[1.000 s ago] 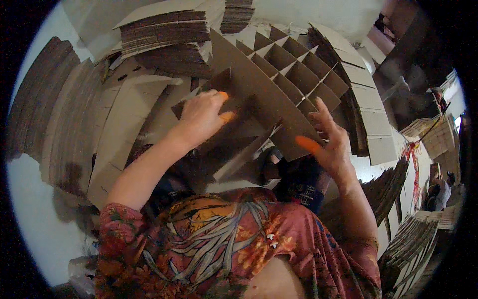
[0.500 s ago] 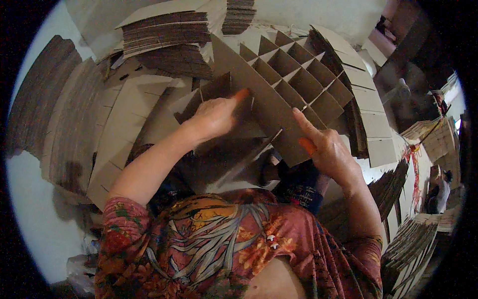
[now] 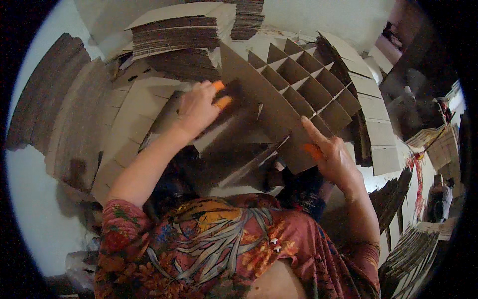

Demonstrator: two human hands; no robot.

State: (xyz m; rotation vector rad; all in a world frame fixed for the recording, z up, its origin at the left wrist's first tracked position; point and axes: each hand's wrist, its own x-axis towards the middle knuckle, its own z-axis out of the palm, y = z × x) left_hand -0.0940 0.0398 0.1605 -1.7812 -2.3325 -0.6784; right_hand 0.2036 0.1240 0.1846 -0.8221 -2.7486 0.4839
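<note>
A cardboard divider grid stands tilted in front of me, with a long panel along its near side and several square cells behind. My right hand grips the panel's lower right end, index finger stretched along the top and orange-covered thumb against the near face. My left hand hovers left of the panel, its orange-covered thumb and index finger apart. Dark, blurred cardboard lies beside those fingertips; no piece shows between them. Slots with strip edges show on the panel's near face. Below it, more cardboard lies over my lap.
Stacked cardboard sheets stand at the back. Tall bundles of strips lean at the left, and another slotted stack rises beyond the grid. Red string hangs at the right, above more bundled cardboard.
My left hand has let go of a cardboard strip and drawn up and left, its fingers parting. The grid and my right hand have shifted slightly right and down in view.
</note>
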